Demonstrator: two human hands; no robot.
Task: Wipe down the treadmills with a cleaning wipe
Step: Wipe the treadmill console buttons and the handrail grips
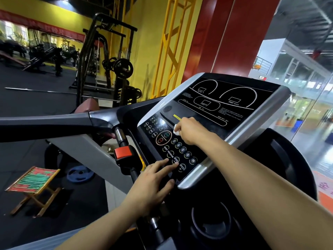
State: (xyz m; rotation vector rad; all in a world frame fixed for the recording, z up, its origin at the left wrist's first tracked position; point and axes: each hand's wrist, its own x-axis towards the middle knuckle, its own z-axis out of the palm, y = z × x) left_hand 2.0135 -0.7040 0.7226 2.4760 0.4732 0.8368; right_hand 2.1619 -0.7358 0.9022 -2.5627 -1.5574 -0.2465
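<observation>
The treadmill console (225, 105) is a black panel with a silver rim, tilted toward me. My right hand (191, 130) grips a small white cleaning wipe (176, 130) and presses it on the panel just above the round start and stop buttons (164, 138). Most of the wipe is hidden under the fingers. My left hand (153, 184) rests with straight, spread fingers on the lower left of the keypad, fingertips by the speed buttons (177, 162).
A grey handrail (54, 123) runs off to the left, with a red safety clip (123, 152) below it. Cup holders (210, 224) lie under the console. A folding stool (32, 184) and a blue weight plate (80, 174) stand on the floor at left. Weight racks fill the back.
</observation>
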